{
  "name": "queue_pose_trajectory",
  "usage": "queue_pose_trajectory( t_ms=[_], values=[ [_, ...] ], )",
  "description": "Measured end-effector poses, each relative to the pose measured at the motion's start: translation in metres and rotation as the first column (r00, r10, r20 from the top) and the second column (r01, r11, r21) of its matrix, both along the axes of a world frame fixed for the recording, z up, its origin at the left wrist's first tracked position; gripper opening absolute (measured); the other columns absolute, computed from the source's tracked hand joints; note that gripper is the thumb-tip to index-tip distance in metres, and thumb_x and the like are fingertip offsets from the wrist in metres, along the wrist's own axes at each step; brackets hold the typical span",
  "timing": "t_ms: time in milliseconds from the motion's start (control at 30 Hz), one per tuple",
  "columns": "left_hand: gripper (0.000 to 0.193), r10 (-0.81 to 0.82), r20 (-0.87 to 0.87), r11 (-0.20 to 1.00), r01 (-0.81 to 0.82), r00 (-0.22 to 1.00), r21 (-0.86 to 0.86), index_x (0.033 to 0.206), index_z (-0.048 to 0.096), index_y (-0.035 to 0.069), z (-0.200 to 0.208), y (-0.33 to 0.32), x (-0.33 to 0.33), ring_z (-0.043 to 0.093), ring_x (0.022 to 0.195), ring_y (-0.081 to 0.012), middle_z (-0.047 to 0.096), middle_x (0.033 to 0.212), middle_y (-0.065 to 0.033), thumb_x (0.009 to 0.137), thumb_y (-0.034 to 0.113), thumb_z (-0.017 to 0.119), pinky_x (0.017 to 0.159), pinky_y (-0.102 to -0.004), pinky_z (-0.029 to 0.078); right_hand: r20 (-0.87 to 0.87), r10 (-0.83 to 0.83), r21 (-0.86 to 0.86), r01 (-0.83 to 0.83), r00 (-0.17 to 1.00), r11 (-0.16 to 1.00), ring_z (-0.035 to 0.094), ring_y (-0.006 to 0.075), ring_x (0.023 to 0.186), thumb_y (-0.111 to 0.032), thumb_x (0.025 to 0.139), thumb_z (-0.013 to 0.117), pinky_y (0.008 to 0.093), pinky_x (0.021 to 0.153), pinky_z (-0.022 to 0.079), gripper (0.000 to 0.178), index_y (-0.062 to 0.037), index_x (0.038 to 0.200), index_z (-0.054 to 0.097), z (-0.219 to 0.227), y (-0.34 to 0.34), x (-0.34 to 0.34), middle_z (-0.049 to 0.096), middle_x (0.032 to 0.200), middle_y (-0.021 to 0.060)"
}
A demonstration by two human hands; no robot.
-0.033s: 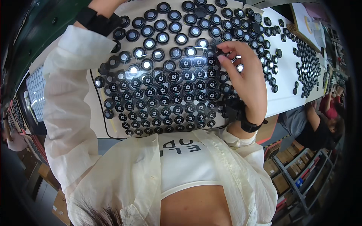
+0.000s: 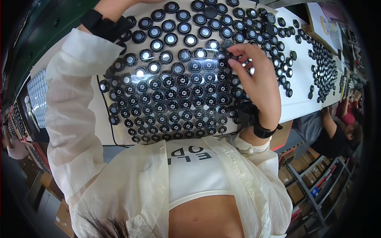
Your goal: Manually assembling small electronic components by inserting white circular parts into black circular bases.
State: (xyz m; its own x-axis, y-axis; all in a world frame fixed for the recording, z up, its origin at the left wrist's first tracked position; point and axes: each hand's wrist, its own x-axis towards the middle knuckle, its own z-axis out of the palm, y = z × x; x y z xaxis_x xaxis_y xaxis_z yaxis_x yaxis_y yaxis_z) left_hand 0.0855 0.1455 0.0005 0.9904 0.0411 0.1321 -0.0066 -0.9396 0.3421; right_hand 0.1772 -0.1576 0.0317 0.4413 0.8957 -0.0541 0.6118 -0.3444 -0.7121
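Rows of small black round caps (image 2: 178, 93) with shiny or printed centres cover a white mat (image 2: 97, 115) on the table. My right hand (image 2: 258, 83), with a black band at its wrist (image 2: 264, 131), rests on the right side of the rows. Its fingertips are pinched on one black round cap (image 2: 232, 54). My left arm, in a white sleeve (image 2: 75, 103) with a black wristband (image 2: 104, 24), reaches up along the left side. My left hand (image 2: 123, 4) is cut off by the top edge, so its fingers are hidden.
More black caps (image 2: 323, 75) lie in loose groups on the white table (image 2: 301, 103) to the right, beside paper sheets (image 2: 329, 23). Another person (image 2: 341, 131) sits at the right. Shelves with boxes (image 2: 309, 186) stand below. Trays of pale pieces (image 2: 37, 95) sit at the left.
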Motion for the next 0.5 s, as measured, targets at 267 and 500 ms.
queue_pose_trajectory(
  t_ms=[267, 500],
  values=[
    [0.033, 0.125, 0.032, 0.991, -0.127, 0.992, 0.049, 0.112, 0.066, -0.003, 0.019, -0.035, -0.026, 0.063, 0.1, -0.0354, 0.065, 0.102, -0.0206, 0.082, 0.01, 0.067, 0.089, -0.0406, 0.05, 0.038, 0.144, -0.04, -0.142, 0.989, 0.989, 0.065, 0.032, 0.084, 0.001, 0.077, 0.071, 0.0397, 0.073, 0.052, 0.018, -0.0005, 0.092, 0.062, -0.018, 0.019, -0.019, 0.063, 0.087, 0.0141],
    [0.038, -0.123, 0.059, 0.961, 0.134, 0.991, -0.242, 0.114, 0.059, 0.003, 0.014, -0.123, -0.095, 0.055, 0.118, -0.0323, 0.056, 0.133, -0.0134, 0.08, 0.015, 0.071, 0.101, -0.0404, 0.045, -0.014, 0.187, -0.048, -0.188, 0.982, 0.981, 0.067, 0.0303, 0.073, 0.001, 0.075, 0.072, 0.0374, 0.068, 0.053, 0.01, 0.0017, 0.083, 0.067, -0.016, 0.032, -0.01, 0.068, 0.077, 0.0138]
  ],
)
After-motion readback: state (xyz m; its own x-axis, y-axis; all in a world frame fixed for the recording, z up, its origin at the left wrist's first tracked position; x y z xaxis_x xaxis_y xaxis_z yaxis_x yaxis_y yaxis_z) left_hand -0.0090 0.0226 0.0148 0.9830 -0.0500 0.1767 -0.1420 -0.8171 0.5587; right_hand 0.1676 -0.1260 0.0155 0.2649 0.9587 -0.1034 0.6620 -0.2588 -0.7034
